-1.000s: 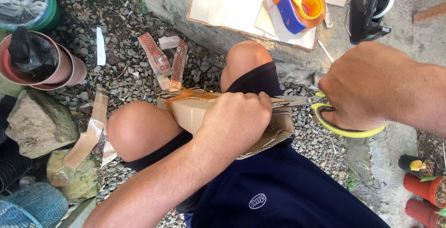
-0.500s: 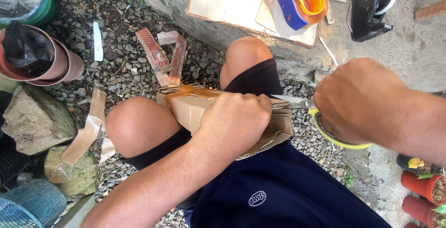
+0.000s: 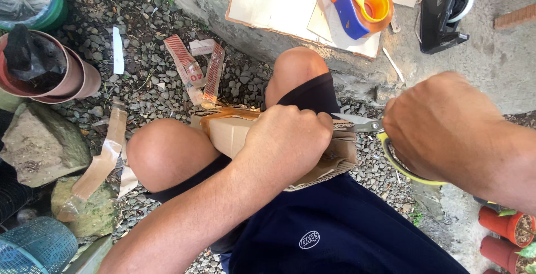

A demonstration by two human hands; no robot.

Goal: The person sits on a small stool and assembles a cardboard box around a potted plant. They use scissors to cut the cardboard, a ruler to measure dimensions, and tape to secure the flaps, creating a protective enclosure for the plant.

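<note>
right hand (image 3: 446, 126) with scissors (image 3: 391, 145) shifted slightly lower, nearer the cardboard piece (image 3: 329, 156)

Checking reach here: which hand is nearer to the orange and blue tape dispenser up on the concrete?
Right. The right hand, holding the scissors, sits below and slightly right of the tape dispenser; the left hand, gripping the cardboard piece, is below-left, a little farther.

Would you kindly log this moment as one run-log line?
left hand: grips cardboard piece on lap | right hand: holds yellow-handled scissors, blades at cardboard edge | ground: gravel, cardboard scraps
</note>
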